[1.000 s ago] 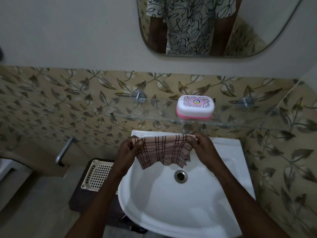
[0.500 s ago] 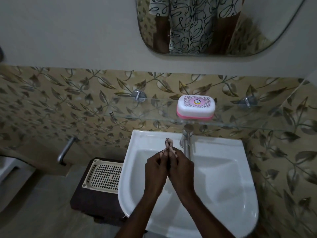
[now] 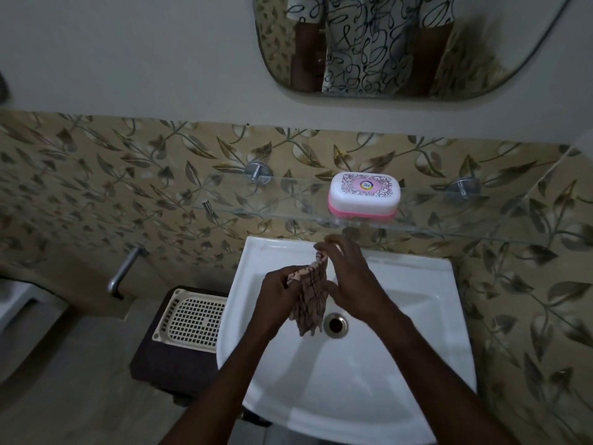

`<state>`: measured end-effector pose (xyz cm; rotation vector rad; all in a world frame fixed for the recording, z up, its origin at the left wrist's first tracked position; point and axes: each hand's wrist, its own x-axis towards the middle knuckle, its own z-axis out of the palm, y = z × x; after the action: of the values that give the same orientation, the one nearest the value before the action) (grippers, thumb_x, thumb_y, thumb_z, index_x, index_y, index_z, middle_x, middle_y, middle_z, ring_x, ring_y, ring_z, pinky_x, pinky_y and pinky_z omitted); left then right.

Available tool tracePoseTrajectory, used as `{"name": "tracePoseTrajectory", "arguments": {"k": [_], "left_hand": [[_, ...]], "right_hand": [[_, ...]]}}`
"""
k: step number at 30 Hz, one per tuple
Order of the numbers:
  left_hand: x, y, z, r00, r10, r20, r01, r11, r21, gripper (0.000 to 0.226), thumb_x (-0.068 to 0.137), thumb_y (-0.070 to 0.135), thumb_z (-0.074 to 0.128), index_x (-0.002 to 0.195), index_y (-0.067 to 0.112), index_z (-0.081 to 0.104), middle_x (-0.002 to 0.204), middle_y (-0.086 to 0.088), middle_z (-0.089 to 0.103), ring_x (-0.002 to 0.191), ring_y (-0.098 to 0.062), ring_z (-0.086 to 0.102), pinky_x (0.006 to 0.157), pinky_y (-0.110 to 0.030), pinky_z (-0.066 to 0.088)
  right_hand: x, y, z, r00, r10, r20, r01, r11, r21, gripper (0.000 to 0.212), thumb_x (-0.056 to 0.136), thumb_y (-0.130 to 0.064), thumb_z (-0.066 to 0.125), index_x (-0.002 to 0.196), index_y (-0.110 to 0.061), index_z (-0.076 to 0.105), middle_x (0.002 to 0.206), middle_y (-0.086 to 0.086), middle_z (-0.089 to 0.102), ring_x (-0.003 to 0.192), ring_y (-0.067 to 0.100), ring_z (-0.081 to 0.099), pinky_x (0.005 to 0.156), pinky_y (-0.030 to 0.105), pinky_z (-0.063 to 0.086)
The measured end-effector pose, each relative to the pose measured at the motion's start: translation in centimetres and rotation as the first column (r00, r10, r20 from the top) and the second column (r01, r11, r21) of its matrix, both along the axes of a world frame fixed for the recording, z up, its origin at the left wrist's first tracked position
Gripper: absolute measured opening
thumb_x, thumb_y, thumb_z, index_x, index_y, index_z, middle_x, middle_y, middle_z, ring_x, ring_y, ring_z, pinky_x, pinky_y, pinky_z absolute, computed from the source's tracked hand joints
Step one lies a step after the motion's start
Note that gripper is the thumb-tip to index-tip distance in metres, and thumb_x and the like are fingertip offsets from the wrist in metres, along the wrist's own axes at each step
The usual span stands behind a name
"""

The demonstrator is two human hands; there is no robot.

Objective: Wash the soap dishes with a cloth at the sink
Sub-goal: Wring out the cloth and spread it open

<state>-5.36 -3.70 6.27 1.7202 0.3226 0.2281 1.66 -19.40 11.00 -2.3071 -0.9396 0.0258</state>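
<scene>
A pink checked cloth [image 3: 310, 300] hangs folded over the white sink [image 3: 401, 374], just left of the drain [image 3: 335, 325]. My left hand [image 3: 278, 293] grips the cloth's upper left part. My right hand [image 3: 353, 277] pinches its top corner near the back rim, hiding the tap behind it. A closed white soap dish with a pink base [image 3: 365, 195] sits on the glass shelf [image 3: 256, 211] above the sink, apart from both hands.
A cream perforated tray [image 3: 192, 319] lies on a dark stool [image 3: 167, 370] left of the sink. A metal pipe [image 3: 123, 273] juts from the leaf-patterned tile wall. A mirror [image 3: 401, 43] hangs above.
The cloth was spread wide between both hands, then folded with hands pressed together. Now the hands have parted slightly and the folded cloth hangs down over the basin.
</scene>
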Motion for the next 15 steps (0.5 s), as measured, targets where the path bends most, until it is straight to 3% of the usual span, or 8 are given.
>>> {"name": "tracePoseTrajectory", "arguments": {"k": [1,3,5,8,10,12,14,15], "left_hand": [[0.2,0.2,0.1,1.000,-0.024,0.001,0.024,1.000,-0.003,0.028,0.091,0.003,0.053,0.100,0.014,0.077,0.091,0.000,0.079,0.086,-0.014,0.073,0.071,-0.026,0.055],[0.5,0.8,0.4,0.999,-0.051,-0.010,0.051,0.999,0.004,0.024,0.089,0.010,0.053,0.097,0.015,0.075,0.090,0.000,0.076,0.084,-0.013,0.070,0.070,-0.029,0.055],[0.3,1.6,0.3,0.999,-0.042,-0.028,0.040,0.997,-0.073,0.021,0.085,0.020,0.056,0.103,0.020,0.068,0.094,0.002,0.071,0.084,-0.015,0.066,0.067,-0.026,0.053],[-0.8,2.6,-1.0,0.991,-0.135,-0.024,0.115,0.918,-0.380,0.046,0.081,0.030,0.068,0.125,0.024,0.055,0.115,0.007,0.068,0.103,-0.015,0.066,0.076,-0.027,0.054],[-1.8,2.5,-2.5,0.960,-0.271,-0.077,0.243,0.935,-0.259,0.056,0.077,0.029,0.077,0.130,0.024,0.057,0.120,0.010,0.071,0.110,-0.009,0.067,0.084,-0.029,0.056],[-2.4,1.6,-4.0,0.917,-0.340,-0.210,0.331,0.940,-0.079,0.045,0.071,0.029,0.083,0.114,0.028,0.071,0.110,0.011,0.076,0.096,-0.002,0.068,0.084,-0.031,0.054],[-3.1,1.0,-5.5,0.917,-0.305,-0.258,0.296,0.952,-0.074,0.031,0.072,0.028,0.082,0.102,0.027,0.078,0.102,0.010,0.078,0.088,-0.002,0.068,0.081,-0.033,0.050],[-3.4,0.9,-6.1,0.924,-0.278,-0.261,0.254,0.959,-0.122,0.027,0.074,0.024,0.079,0.101,0.023,0.078,0.101,0.005,0.078,0.091,-0.009,0.070,0.080,-0.040,0.053]], "right_hand": [[1.0,0.2,0.4,0.996,0.088,0.032,-0.084,0.988,-0.129,0.070,0.079,-0.004,0.068,0.143,-0.012,0.041,0.146,0.013,0.042,0.136,0.028,0.036,0.111,0.040,0.034],[2.6,0.7,1.6,0.984,0.167,-0.069,-0.180,0.928,-0.327,0.076,0.082,-0.016,0.069,0.149,-0.019,0.032,0.144,0.009,0.049,0.133,0.027,0.043,0.104,0.039,0.041],[3.5,1.3,2.5,0.979,0.186,-0.086,-0.205,0.874,-0.440,0.058,0.084,-0.028,0.067,0.138,-0.026,0.048,0.122,0.006,0.067,0.114,0.025,0.059,0.085,0.033,0.047],[3.4,1.5,3.2,0.975,0.216,-0.048,-0.216,0.886,-0.410,0.021,0.078,-0.035,0.069,0.096,-0.024,0.072,0.088,0.005,0.073,0.087,0.025,0.065,0.067,0.032,0.045],[3.1,1.5,3.3,0.971,0.233,-0.047,-0.235,0.911,-0.339,0.015,0.077,-0.034,0.069,0.082,-0.020,0.070,0.073,0.004,0.068,0.072,0.023,0.060,0.062,0.032,0.044],[2.7,1.3,3.5,0.968,0.237,-0.079,-0.249,0.932,-0.262,0.015,0.078,-0.029,0.066,0.073,-0.015,0.064,0.065,0.004,0.062,0.063,0.021,0.055,0.059,0.036,0.045],[2.7,1.0,3.6,0.968,0.199,-0.150,-0.225,0.956,-0.187,0.015,0.078,-0.024,0.065,0.071,-0.012,0.062,0.065,0.006,0.064,0.065,0.022,0.057,0.061,0.038,0.047],[2.9,0.6,3.5,0.968,0.169,-0.183,-0.199,0.968,-0.156,0.013,0.078,-0.023,0.066,0.072,-0.012,0.064,0.068,0.006,0.065,0.068,0.022,0.059,0.062,0.037,0.048]]}}
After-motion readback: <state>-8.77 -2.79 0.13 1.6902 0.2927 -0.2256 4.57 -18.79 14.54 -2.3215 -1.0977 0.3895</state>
